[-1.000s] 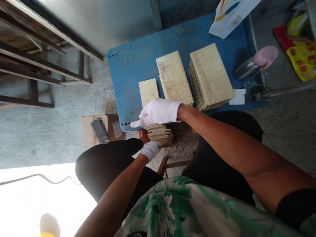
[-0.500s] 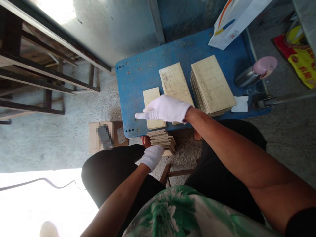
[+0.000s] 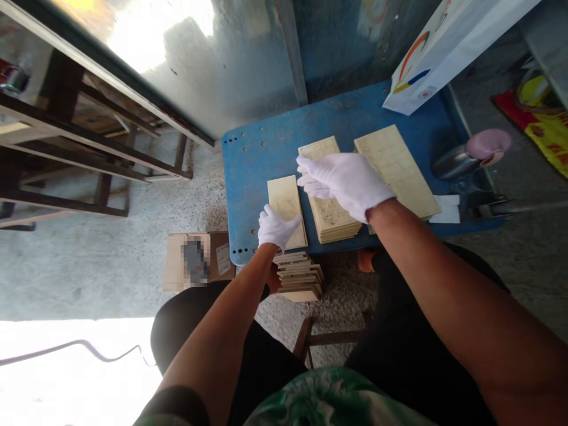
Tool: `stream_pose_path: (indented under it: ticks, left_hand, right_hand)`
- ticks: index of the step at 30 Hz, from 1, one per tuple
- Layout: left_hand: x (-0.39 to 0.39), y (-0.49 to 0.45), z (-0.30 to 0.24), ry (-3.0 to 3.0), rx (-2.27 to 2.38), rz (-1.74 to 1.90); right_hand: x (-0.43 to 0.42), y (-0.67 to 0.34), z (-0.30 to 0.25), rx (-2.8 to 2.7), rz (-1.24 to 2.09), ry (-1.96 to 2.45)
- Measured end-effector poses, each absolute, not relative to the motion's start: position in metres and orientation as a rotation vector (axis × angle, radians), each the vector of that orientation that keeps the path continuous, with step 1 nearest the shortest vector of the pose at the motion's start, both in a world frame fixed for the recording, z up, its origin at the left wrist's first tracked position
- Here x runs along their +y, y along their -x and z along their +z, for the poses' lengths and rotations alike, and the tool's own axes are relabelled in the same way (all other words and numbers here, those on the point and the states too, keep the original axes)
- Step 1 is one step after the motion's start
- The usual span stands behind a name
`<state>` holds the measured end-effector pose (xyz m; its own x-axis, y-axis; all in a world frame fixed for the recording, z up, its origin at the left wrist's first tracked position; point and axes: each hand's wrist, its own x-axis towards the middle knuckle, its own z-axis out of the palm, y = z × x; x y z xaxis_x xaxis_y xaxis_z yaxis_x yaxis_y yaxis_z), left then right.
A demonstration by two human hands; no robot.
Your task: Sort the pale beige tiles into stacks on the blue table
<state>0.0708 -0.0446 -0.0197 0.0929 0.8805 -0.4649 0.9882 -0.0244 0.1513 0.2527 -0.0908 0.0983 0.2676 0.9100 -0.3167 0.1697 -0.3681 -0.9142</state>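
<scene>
Both hands wear white gloves. My left hand (image 3: 276, 229), thumb and fingers spread, rests at the lower left part of a cream rectangular board (image 3: 284, 194) at the table's left side; whether it presses on it I cannot tell. My right hand (image 3: 348, 182) hovers over the middle stack of narrow boards (image 3: 335, 225), its fingers stretched out with nothing visible in them. A stack of wider boards (image 3: 402, 168) stands to its right, partly behind my wrist. Below the table edge, a staggered pile of boards (image 3: 299, 278) sits between my legs.
The boards lie on a blue table (image 3: 248, 171) with small holes. A white paper bag (image 3: 412, 89), a steel flask with pink lid (image 3: 461, 157) and a white paper slip (image 3: 446, 209) are on its right. A cardboard box (image 3: 173, 260) stands on the floor at left.
My left hand has risen from the pile below the table to the left board and spread its fingers. My right hand has moved right, from the left board to the middle stack. The view has shifted.
</scene>
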Motion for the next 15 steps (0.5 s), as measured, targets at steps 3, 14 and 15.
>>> stream_pose_path:
  ticks: [3,14,15]
  left_hand:
    - [-0.029,-0.088,-0.034,-1.886,1.893,-0.320]
    - [0.010,-0.119,-0.070,-1.725,1.972,-0.424]
    - [0.012,-0.120,-0.071,-1.710,1.971,-0.418]
  right_hand:
    - [-0.091,-0.255,0.096,-0.864,1.161,1.660]
    - [-0.086,-0.253,0.093,-0.817,1.215,1.688]
    - [-0.085,-0.253,0.093,-0.823,1.214,1.694]
